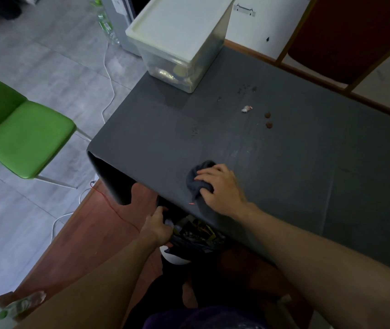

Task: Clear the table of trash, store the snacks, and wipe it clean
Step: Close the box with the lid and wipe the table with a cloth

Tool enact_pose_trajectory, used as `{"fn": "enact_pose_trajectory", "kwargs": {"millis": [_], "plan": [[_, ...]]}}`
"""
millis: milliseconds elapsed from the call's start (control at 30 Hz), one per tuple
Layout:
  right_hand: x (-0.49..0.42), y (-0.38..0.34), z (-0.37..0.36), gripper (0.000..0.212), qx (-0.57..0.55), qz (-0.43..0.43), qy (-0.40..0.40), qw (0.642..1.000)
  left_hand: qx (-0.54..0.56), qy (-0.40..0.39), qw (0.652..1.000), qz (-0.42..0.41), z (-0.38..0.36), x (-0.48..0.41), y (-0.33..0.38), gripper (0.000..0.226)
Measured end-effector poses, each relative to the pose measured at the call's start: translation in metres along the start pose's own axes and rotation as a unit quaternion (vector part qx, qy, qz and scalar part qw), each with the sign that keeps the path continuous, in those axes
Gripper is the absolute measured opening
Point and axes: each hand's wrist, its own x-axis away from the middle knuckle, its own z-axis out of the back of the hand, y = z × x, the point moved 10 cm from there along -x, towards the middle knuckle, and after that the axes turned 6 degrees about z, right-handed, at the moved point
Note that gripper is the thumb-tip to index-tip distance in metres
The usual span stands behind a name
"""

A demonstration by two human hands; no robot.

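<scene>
Gripping bin point(190, 236) rim with left hand point(157, 227), pressing cloth point(200, 180) under right hand point(220, 188); risks sweeping far crumbs point(268, 119) past bin onto floor.

No text, label, brand, number or sign is legible in the head view. The bottles point(105, 24) at 11 o'clock carry green labels, but the print on them is too small and blurred to read. The wrappers inside the bin point(196, 236) at 6 o'clock show dark and yellow printing; no characters can be resolved. The box point(182, 41) at 12 o'clock has a plain lid with no marking. The scrap point(246, 108) on the table point(308, 162) at 1 o'clock bears no readable print.
</scene>
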Motion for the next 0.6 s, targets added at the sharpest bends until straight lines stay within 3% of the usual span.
{"fn": "enact_pose_trajectory", "kwargs": {"millis": [267, 400, 600], "plan": [[0.047, -0.042, -0.032, 0.025, -0.019, 0.032, -0.008, 0.999, -0.006, -0.005, 0.999, -0.031, 0.011, 0.006, -0.001, 0.054], [0.065, -0.067, -0.043, 0.031, 0.036, 0.06, -0.027, 0.997, -0.003, -0.02, 0.999, -0.037, 0.015, 0.007, -0.002, 0.057], [0.081, -0.062, -0.074, 0.028, 0.042, -0.072, -0.082, 0.993, -0.012, -0.026, 0.998, -0.055, 0.025, 0.01, -0.01, 0.06]]}}
